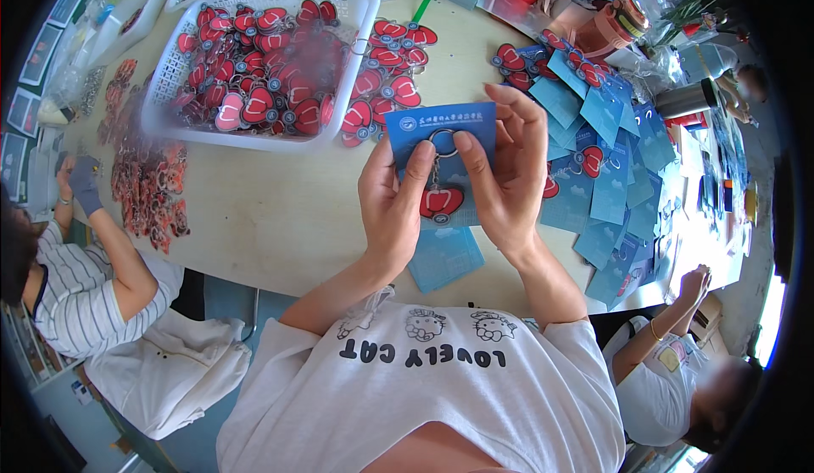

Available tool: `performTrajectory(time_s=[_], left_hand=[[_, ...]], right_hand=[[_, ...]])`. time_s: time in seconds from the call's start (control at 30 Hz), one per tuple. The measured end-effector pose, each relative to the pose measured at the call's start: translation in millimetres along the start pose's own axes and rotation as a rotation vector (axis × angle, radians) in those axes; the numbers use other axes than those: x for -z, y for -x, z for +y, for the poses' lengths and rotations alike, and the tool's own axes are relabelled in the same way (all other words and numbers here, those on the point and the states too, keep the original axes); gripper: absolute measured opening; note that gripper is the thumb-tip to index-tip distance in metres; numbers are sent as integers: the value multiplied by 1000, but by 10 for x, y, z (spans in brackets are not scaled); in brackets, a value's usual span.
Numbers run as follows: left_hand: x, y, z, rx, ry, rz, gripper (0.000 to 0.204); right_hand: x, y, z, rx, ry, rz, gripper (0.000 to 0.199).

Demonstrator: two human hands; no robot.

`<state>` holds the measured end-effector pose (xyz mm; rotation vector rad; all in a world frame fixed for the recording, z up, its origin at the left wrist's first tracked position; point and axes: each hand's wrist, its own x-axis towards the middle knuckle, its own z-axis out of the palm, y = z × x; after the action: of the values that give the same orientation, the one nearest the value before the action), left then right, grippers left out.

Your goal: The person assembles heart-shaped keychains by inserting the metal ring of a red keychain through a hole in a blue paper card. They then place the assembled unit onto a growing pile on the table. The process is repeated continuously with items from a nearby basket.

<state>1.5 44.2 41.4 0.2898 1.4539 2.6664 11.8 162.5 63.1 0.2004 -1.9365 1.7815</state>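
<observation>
In front of my chest I hold a blue backing card (468, 118) upright between both hands, with a red heart-shaped keychain (443, 201) against its face. My left hand (392, 206) grips the card's left side, its thumb on the keychain's metal split ring (443, 139). From the right side my right hand (509, 176) pinches card and ring, thumb on the ring's right edge, fingers behind. The red pendant hangs below on a short chain. Just beneath, a blue-green card (445, 258) lies at the table's near edge.
A white plastic basket (366, 15) of red keychains stands at the back left; more keychains (398, 66) lie beside it. Blue cards (609, 189) with some keychains spread over the right. Packed orange-red pieces (148, 184) lie left. Co-workers sit at the left (93, 295) and right (657, 380).
</observation>
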Motion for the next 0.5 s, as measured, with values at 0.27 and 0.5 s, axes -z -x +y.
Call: performTrajectory(time_s=[0.27, 0.5], left_hand=[[89, 31, -77, 53, -78, -81, 31], [724, 198, -73, -211, -1452, -272, 51]], right_hand=[[143, 0, 4, -121, 54, -197, 57], [1123, -426, 65, -20, 311, 224, 50]])
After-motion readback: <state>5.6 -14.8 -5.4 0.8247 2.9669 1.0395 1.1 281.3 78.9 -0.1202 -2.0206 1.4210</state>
